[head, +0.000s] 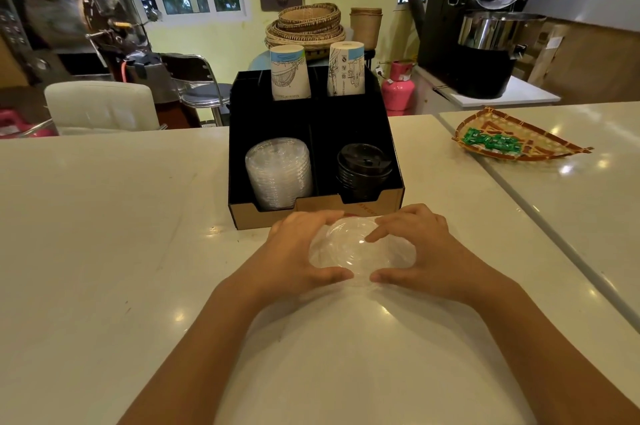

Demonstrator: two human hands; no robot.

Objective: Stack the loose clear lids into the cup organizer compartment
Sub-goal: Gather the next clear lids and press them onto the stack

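Basically both hands, left hand (298, 248) & right hand (420, 248), grip curled round loose clear lids (360, 249) on counter (104, 251) just before cup organizer (311, 216); prob light, thin, flexy, slippery—hold by rims.

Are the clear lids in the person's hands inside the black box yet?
No, still out. The loose clear lids sit on the counter between both hands, in front of the organizer.

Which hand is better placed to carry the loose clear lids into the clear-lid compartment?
Left, probably: the left hand cups the loose clear plastic lids nearer the front-left compartment's clear lid stack.
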